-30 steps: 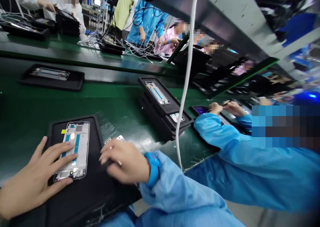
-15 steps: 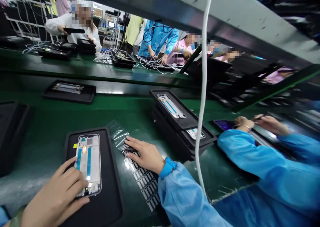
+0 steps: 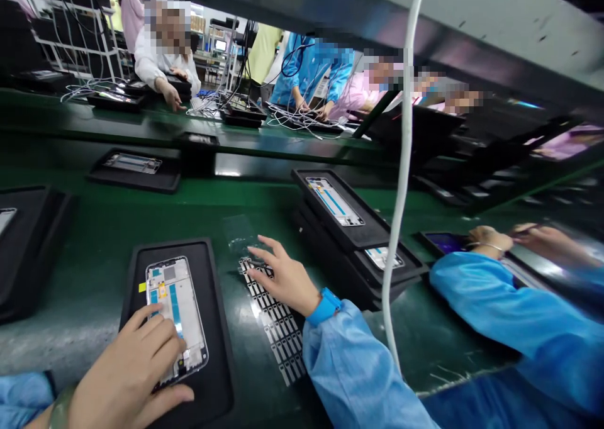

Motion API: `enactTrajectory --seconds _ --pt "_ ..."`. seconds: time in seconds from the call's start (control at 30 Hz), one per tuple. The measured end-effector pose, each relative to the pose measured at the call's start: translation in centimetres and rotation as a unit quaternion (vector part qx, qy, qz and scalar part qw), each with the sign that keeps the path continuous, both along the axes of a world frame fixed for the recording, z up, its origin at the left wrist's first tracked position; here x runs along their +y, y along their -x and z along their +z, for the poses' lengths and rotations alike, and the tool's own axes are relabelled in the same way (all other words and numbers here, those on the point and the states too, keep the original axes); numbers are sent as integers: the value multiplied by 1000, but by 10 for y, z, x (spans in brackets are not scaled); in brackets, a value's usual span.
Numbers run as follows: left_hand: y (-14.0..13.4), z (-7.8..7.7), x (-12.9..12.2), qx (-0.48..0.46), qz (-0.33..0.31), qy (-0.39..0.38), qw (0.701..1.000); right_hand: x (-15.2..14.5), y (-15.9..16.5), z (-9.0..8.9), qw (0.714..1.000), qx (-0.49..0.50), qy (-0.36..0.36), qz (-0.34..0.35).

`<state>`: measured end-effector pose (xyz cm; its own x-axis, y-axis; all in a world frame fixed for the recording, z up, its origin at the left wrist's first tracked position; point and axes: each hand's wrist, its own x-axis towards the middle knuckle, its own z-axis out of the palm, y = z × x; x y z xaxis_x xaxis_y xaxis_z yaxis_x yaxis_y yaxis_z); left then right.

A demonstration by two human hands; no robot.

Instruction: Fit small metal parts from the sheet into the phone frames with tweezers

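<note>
In the head view, a silver phone frame (image 3: pixel 191 309) with teal strips lies slanted in a black foam tray (image 3: pixel 214 378). My left hand (image 3: pixel 136 366) has its bent fingers over the frame's lower left part, the thumb by its bottom end. Part of the frame is hidden under that hand. To the right of the tray lies a sheet of small black-and-silver parts (image 3: pixel 278 331). Over its upper end is my right hand (image 3: pixel 285 278), fingers spread and nothing seen in them. A clear plastic film (image 3: pixel 237 231) extends beyond the sheet's far end.
Stacked trays holding phone frames (image 3: pixel 335 202) stand to the right, behind a hanging white cable (image 3: pixel 401 183). Another tray (image 3: pixel 99 171) lies further back, and dark trays (image 3: pixel 28 246) stand at left. A co-worker's blue sleeve (image 3: pixel 500 303) is at right; more people work across the bench.
My right hand's fingers have spread and lifted from the sheet. The phone frame has turned slightly in its tray under my left hand. Across the bench, a person in white has reached forward.
</note>
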<state>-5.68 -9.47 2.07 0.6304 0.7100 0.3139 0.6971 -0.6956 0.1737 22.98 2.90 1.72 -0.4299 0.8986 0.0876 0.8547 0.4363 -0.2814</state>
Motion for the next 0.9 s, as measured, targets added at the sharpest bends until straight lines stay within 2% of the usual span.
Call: enactTrajectory --seconds 0.1,0.17,0.33,0.47,0.57,0.73,0.9 --pt "9 1 17 3 25 19 999 20 12 7 999 4 -40 -35" --pt "17 -2 36 3 48 12 999 45 23 10 997 -26 -52 -55" --pt "31 -14 77 -14 95 20 995 141 63 12 993 -89 -22 -77" --pt "36 -17 86 -46 110 32 992 215 104 10 991 -104 -29 -80" --pt "40 -18 87 -75 125 35 989 251 131 2 989 -116 -29 -89" --pt "43 -20 90 -113 154 46 980 271 141 -6 989 -131 -47 -54" --pt "40 -20 91 -217 199 101 950 251 129 13 988 -132 -75 25"
